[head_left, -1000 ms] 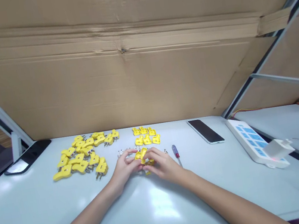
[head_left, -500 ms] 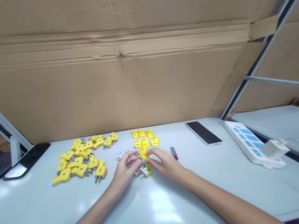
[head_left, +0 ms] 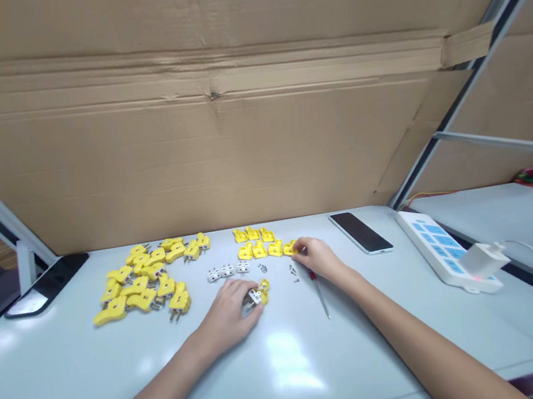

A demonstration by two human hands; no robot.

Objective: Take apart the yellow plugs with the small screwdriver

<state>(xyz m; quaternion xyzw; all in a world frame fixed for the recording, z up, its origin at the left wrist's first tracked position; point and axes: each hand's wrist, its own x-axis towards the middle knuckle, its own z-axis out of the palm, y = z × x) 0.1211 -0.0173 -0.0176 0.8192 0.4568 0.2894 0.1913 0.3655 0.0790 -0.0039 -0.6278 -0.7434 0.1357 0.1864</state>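
My left hand has its thumb and fingers closed on an open plug, a white pin insert seated in a yellow shell half, low over the table. Farther right, my right hand pinches another yellow plug shell half at the end of the nearer row of loose yellow shell halves. White pin inserts stand beyond my left hand. Small screws and a screwdriver lie close to my right hand, its handle partly hidden under the wrist.
A pile of assembled yellow plugs covers the left part of the white table. To the right are a phone and a power strip with a charger in it. Cardboard closes off the back.
My right hand has carried a yellow shell half rightward to the row's end. My left hand has come nearer and closed on the open plug. The screwdriver and screws show more fully.
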